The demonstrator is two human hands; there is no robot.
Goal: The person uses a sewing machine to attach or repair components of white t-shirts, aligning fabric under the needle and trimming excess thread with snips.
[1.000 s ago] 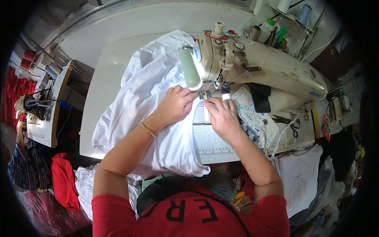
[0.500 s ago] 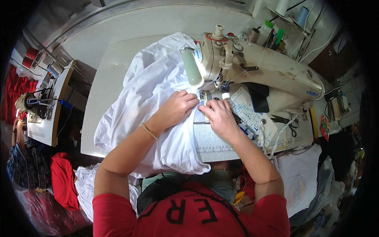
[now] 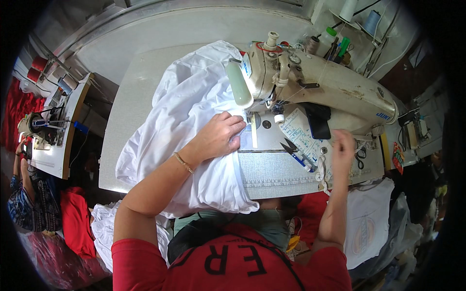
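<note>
White fabric lies spread over the left of the sewing table, its right edge running under the needle area of a cream sewing machine. My left hand is closed on this fabric beside the presser foot, fingers curled. Over at the right of the table is my right hand, raised and blurred, near a white fabric strip and black-handled scissors; its fingers are smeared by motion. Blue-handled thread snips lie on the table between my hands, blades pointing toward the machine.
A black phone rests on a paper with handwriting under the machine arm. Thread cones stand at the back right. At far left, another person's hands are at a second machine. A printed white garment hangs right.
My right hand has left the fabric beside the needle and moved right toward the scissors, uncovering the snips and machine plate. My left hand stays on the fabric.
</note>
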